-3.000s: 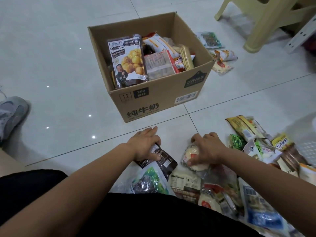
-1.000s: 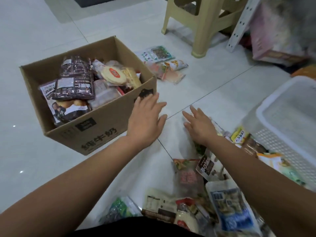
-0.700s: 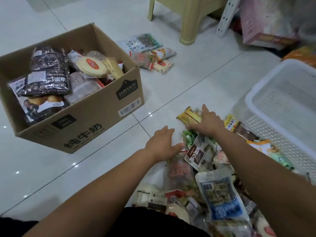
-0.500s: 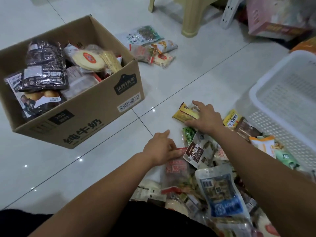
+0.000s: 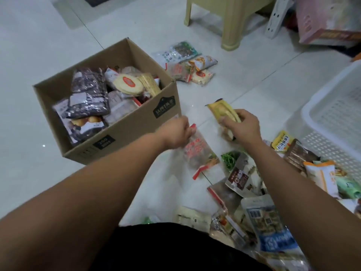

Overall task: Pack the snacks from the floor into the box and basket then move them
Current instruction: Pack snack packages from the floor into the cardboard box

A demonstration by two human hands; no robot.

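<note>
An open cardboard box (image 5: 136, 124) stands on the floor at left, holding several snack packs. My left hand (image 5: 175, 133) pinches the top of a clear packet with red print (image 5: 197, 151), lifted beside the box's near right corner. My right hand (image 5: 241, 127) grips a yellow snack packet (image 5: 220, 112) raised off the floor. A pile of snack packs (image 5: 254, 202) lies on the floor under my right arm. The white plastic basket (image 5: 332, 106) sits at the right edge.
Several more snack packs (image 5: 187, 63) lie behind the box. A beige plastic stool (image 5: 230, 22) stands at the back, with a pink box (image 5: 328, 20) and a white rail to its right. Bare tile lies left of the box.
Both hands have lifted from the pile: the left now holds the red-print packet, the right the yellow packet, and both have risen toward the box.
</note>
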